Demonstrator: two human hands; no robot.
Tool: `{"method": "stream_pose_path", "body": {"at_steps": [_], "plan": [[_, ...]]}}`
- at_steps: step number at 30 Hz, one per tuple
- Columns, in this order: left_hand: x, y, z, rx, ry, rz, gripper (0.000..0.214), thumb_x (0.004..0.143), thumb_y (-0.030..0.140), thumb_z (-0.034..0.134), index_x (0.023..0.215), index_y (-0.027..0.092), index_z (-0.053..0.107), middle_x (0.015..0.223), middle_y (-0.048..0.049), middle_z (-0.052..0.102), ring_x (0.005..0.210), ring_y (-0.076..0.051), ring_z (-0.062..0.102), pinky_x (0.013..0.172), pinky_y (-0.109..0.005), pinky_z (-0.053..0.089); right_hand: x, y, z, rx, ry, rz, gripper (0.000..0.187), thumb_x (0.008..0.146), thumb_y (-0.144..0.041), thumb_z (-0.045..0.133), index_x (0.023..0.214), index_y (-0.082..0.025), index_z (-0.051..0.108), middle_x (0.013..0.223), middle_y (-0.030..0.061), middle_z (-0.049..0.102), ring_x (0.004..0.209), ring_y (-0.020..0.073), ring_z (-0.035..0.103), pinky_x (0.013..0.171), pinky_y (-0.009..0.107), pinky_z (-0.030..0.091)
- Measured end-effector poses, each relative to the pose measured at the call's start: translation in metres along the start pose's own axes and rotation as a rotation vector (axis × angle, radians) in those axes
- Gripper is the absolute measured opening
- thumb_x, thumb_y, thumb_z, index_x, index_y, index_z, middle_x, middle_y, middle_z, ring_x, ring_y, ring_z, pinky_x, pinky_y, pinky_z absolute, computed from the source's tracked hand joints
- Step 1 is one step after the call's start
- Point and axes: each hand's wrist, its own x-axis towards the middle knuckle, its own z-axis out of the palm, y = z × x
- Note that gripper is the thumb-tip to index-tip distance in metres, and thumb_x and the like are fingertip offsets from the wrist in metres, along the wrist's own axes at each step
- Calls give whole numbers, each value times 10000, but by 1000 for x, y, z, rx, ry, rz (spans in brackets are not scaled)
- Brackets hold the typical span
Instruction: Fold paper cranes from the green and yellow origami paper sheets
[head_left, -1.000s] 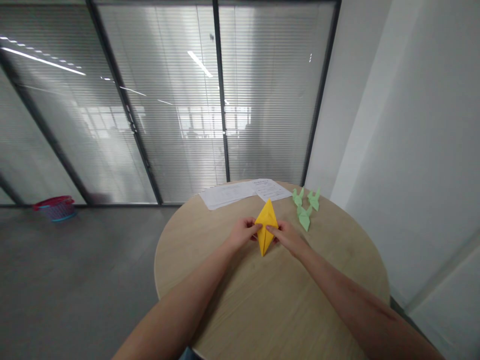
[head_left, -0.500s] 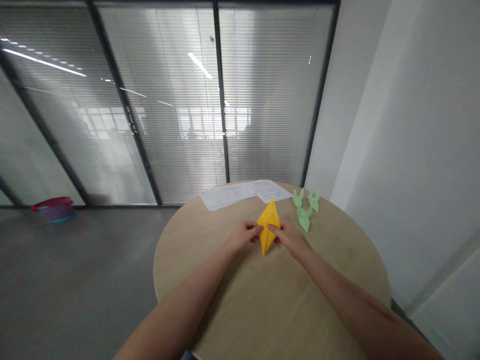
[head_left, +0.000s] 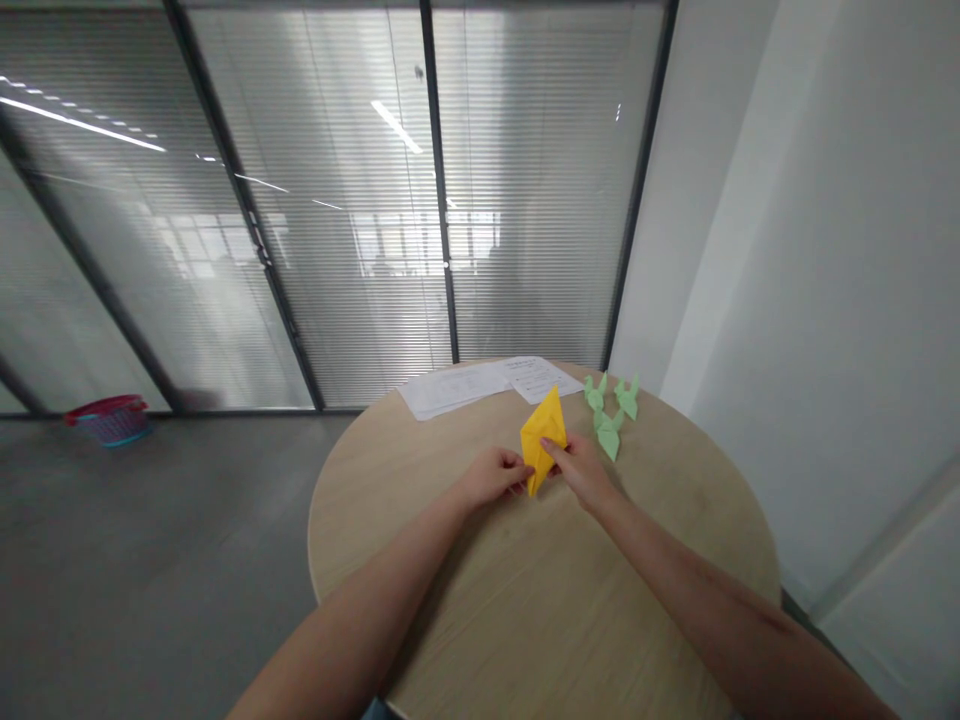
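A yellow folded origami paper (head_left: 541, 428), shaped like a long diamond, is held above the round wooden table, its top point leaning to the right. My right hand (head_left: 583, 470) pinches its right side, thumb across the front face. My left hand (head_left: 496, 474) is closed at its lower left edge, thumb and finger on the paper near the bottom point. The fingers behind the paper are hidden. Just beyond my right hand stand three light green folded paper figures (head_left: 608, 432) with pointed tips.
Printed white sheets (head_left: 457, 388) lie at the far edge of the round table (head_left: 480, 640). A glass partition with blinds (head_left: 360, 300) rises behind it, and a white wall (head_left: 847, 300) is on the right. A red and blue basket (head_left: 112, 420) sits on the floor at left.
The yellow paper has tilted rightward and risen slightly. My left hand has slid down from its middle to the lower left edge, while my right hand keeps its pinch.
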Motion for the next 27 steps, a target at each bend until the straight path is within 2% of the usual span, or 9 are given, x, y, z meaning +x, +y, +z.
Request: {"method": "stream_pose_path", "body": {"at_steps": [4,9,14,18,22,24,27], "plan": [[-4,1,1,40,-84,0,393,755,523,592,701,139,652,606,-9,604,489,-100,487,481,-227,354,1,-4,-2,114,22,50,344,769,-513,600,885,-192,646,852,97,704,671,216,649,551,304,507],[-7,4,3,56,-120,6,373,749,514,598,713,146,644,620,-4,598,506,-95,492,495,-215,366,4,-6,-6,155,59,62,384,765,-527,603,948,-191,639,893,114,705,718,230,657,545,302,506],[-5,-1,3,80,-166,69,317,767,441,582,700,136,639,600,1,576,498,-88,473,497,-215,357,9,-3,-14,216,145,78,410,745,-536,621,945,-178,616,941,109,696,744,215,653,530,271,505],[-1,-6,1,59,-101,4,335,778,462,565,766,134,632,617,-7,589,468,-89,471,466,-215,351,12,1,-18,246,172,94,403,736,-520,636,946,-176,619,942,111,692,745,214,653,525,274,508],[2,-8,-1,17,39,-8,435,791,559,539,864,140,628,635,-3,593,478,-98,489,466,-215,363,7,-2,-11,227,80,119,364,737,-505,635,903,-181,637,929,115,702,730,221,657,536,290,511],[2,-9,-1,21,51,8,465,774,588,558,886,143,632,649,0,596,482,-96,489,467,-214,361,3,-4,-6,214,21,116,331,742,-491,631,877,-189,650,913,113,707,730,226,657,553,301,514],[1,-10,0,48,26,26,451,752,587,584,798,142,634,620,4,583,471,-94,470,458,-217,339,-1,-8,-1,196,-21,89,305,742,-477,634,854,-196,663,882,97,709,714,224,649,553,303,505]]}}
